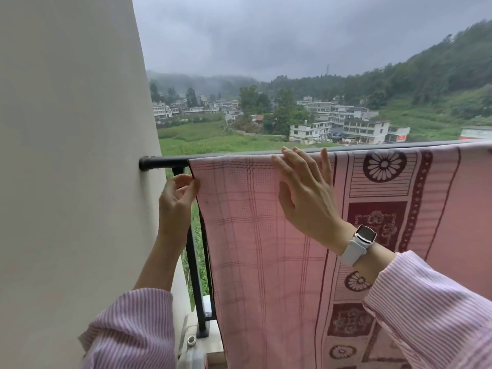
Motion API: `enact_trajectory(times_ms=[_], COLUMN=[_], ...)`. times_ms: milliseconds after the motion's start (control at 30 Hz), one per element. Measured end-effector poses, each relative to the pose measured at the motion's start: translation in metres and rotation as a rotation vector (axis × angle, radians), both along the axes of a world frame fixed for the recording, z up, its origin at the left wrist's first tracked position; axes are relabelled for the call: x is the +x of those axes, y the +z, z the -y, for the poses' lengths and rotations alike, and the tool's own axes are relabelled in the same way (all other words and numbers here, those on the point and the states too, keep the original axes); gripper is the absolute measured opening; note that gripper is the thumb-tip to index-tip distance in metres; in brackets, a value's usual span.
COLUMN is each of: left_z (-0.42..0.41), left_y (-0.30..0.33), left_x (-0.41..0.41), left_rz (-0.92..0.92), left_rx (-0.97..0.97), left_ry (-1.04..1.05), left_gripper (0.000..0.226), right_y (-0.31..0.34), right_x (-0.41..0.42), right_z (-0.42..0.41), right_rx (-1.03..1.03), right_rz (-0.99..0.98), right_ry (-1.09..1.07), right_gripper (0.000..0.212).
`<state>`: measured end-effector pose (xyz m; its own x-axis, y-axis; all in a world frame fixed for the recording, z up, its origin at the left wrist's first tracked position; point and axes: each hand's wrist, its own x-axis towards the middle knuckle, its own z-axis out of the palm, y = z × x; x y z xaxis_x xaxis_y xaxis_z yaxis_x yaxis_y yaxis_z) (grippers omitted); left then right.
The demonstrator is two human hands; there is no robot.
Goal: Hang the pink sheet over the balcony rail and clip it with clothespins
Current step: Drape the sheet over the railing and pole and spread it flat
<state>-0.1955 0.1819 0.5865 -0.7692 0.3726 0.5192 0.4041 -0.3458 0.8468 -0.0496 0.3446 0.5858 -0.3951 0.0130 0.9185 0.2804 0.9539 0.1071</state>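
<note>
pink sheet [266,249]: ran off the right and bottom edges, full extent unseen | balcony rail [166,162]: mostly hidden beneath the sheet past its wall end | left hand [177,201]: fingertips at the sheet's edge, grip unclear | both sleeves cut off by the bottom edge

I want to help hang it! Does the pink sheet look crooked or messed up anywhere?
Nothing stands out. The pink sheet hangs over the balcony rail fairly flat. The left hand pinches its side edge; the right hand lies flat on it. No clothespins show yet.
</note>
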Motion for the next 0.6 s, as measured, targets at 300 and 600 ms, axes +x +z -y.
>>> enact_trajectory(times_ms=[300, 600], left_z=[-0.061, -0.121], left_y=[0.046, 0.038], left_x=[0.065, 0.100], left_rz=[-1.112, -1.214], left_rx=[-0.543, -0.634], left_ry=[0.438, 0.443], left_gripper=[0.044, 0.046], right_y=[0.015, 0.014], right_x=[0.025, 0.110], right_z=[-0.024, -0.108], right_rx=[-0.055, -0.068], right_rz=[0.025, 0.009], right_ry=[-0.031, -0.147], right_gripper=[0.037, 0.037])
